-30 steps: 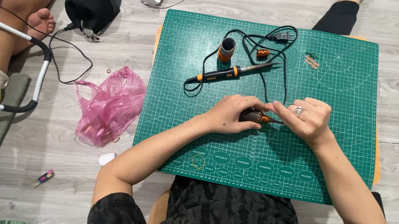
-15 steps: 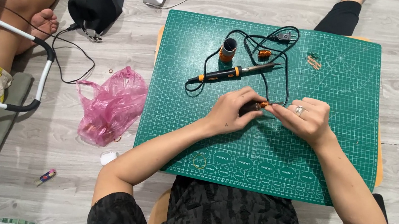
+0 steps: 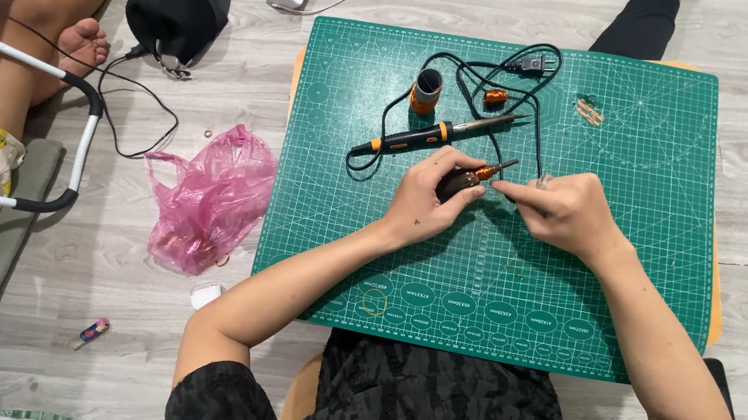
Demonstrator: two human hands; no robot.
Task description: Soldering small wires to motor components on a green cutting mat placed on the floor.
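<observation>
Head view, looking down: a small black tool with an orange collar and thin metal tip (image 3: 472,177) lies near the middle of a green cutting mat (image 3: 650,230). Left hand (image 3: 426,201) wraps its grip around the tool's body. Right hand (image 3: 565,212) pinches, apparently, something fine at the tip. Just beyond lie a soldering iron (image 3: 427,136) with its black cord and an orange tube (image 3: 425,91). A pink plastic bag (image 3: 212,199) sits on the floor, left.
</observation>
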